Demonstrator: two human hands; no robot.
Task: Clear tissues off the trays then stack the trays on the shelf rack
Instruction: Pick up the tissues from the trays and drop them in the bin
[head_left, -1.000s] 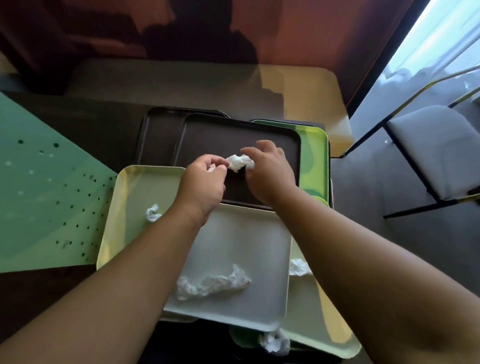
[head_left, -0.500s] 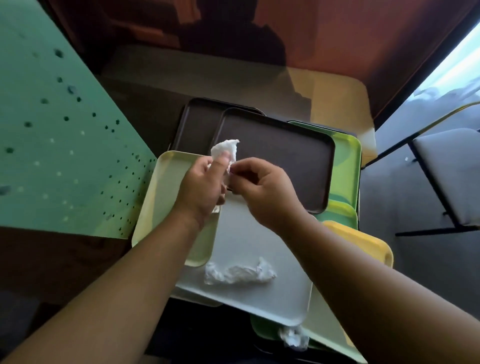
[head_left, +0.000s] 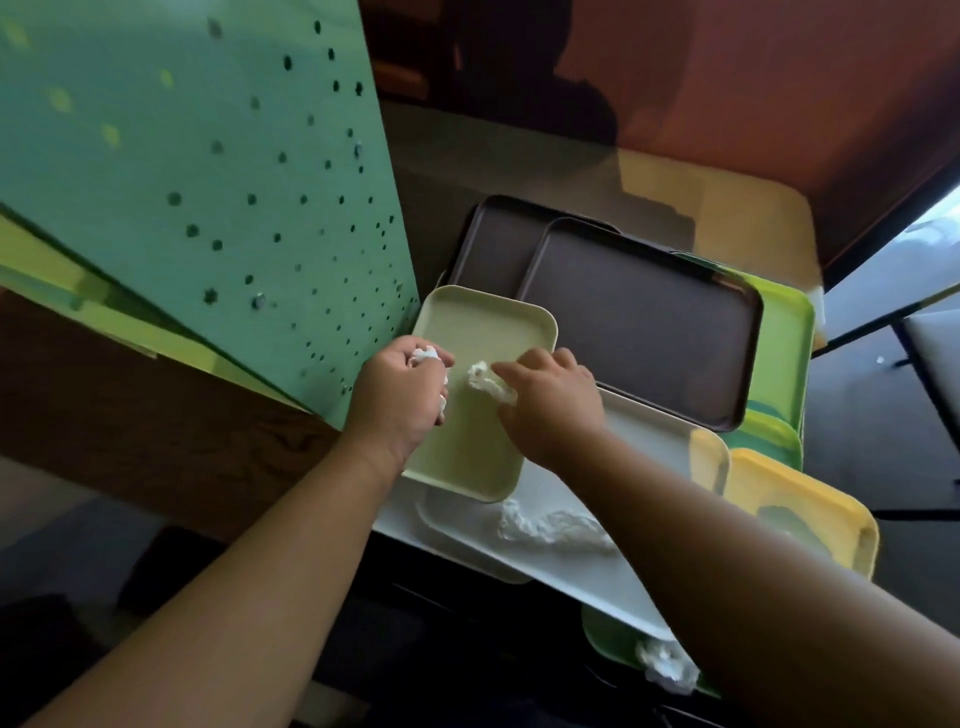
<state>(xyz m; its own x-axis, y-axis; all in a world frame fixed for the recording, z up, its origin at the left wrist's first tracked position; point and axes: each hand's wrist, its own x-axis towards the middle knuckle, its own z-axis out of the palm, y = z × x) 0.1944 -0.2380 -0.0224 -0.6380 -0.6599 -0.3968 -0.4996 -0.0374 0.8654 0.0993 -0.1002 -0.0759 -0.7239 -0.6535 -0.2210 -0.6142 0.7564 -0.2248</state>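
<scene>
- Head view: the left hand (head_left: 400, 395) is closed in a fist around a crumpled white tissue (head_left: 425, 355), which pokes out at the top of the curled fingers.
- The right hand (head_left: 550, 400) reaches to about nine o'clock, its fingertips pinched on a second tissue (head_left: 480, 376) that lies on the pale green tray (head_left: 488, 317), at the frame's centre.
- Tissues counted: four. Besides the two at the hands, a long twisted tissue (head_left: 550, 525) lies on the white tray (head_left: 649, 441) at five o'clock of the hands, and a balled tissue (head_left: 667, 670) sits on a green tray (head_left: 608, 639) at the bottom edge, partly behind the right forearm.
- Trays counted, at least seven, overlapping in a loose pile: two dark brown trays, the rear one (head_left: 493, 244) at twelve o'clock and the front one (head_left: 644, 322) lapping over it at one o'clock; the pale green; the white; a bright green tray (head_left: 784, 332) at two o'clock under the brown; a yellow tray (head_left: 800, 493) at four o'clock; the green at the bottom. A further white edge shows beneath the white tray; whether it is another tray cannot be told.
- A green perforated panel (head_left: 182, 171) fills the ten o'clock quarter, just beside the pale green tray.
- No brand, label or writing is legible on any item.
</scene>
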